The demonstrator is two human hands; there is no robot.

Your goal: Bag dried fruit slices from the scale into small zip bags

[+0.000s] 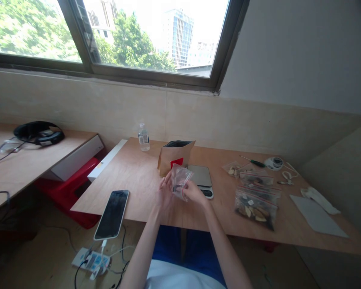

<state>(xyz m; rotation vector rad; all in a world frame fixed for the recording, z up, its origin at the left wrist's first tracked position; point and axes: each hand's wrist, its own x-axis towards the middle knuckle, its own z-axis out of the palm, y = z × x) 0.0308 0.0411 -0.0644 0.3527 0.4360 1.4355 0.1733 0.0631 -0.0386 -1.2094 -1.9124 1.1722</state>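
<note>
A small clear plastic bag (181, 176) is pinched at its right side by my right hand (194, 192). Something dark shows low in the bag, too blurred to name. At the bag's left edge is my left hand (165, 188), its fingers stretched upward and a little apart, near or touching the plastic. Just behind the bag stands a brown paper pouch (171, 155) with a red label and an open top. To the right of the pouch lies a kitchen scale (201, 176), its display partly behind my right hand.
Several zip bags of dried pieces (255, 208) lie on the right, near a green-handled screwdriver (257, 163), a white dome camera (274, 163) and white paper (317, 214). A water bottle (143, 138) stands at the back. A charging phone (112, 214) overlaps the front left edge.
</note>
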